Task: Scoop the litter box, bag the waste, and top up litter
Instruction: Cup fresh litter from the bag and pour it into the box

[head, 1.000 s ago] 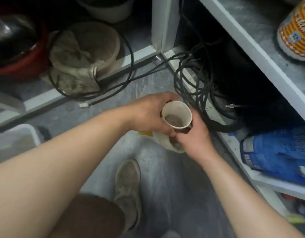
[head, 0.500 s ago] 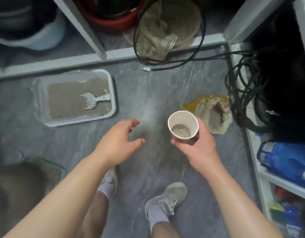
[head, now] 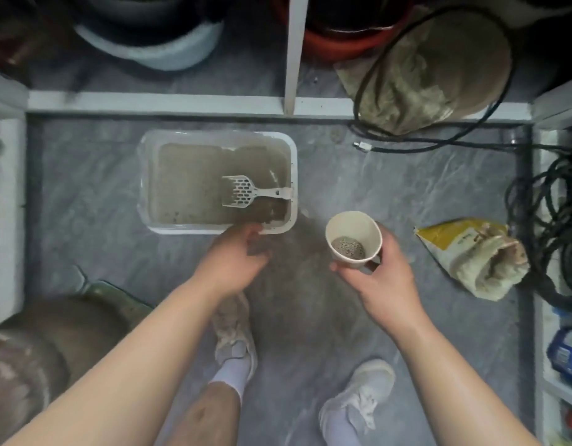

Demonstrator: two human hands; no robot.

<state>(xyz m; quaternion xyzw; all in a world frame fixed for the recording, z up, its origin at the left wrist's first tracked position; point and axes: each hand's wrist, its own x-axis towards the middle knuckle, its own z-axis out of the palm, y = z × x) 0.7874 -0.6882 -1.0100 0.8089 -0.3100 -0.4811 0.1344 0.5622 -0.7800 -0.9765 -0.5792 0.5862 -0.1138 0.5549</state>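
Right hand (head: pixel 379 278) wraps a paper cup (head: pixel 354 235) from below and behind, fingers curled round its lower wall, and there's a small heap of litter granules (head: pixel 347 247) sitting in the bottom. By the look of it, that cup is light and thin-walled, so squeeze too hard and it'll buckle; low on the body near the base, where the hand is now, is the sound place to grip, and it wants tipping gently so the loose grains pour rather than scatter. Left hand (head: pixel 234 252) reaches forward, palm down, fingers loosely bent and holding nothing, fingertips at the near rim of the litter box (head: pixel 294 175); whether they touch it, I can't tell. The box sits on the floor just ahead of the left hand, a slotted scoop (head: pixel 246 196) lying in its litter, handle to the right wall. Further right, well apart, a yellow litter bag (head: pixel 471 255) lies open on the floor.
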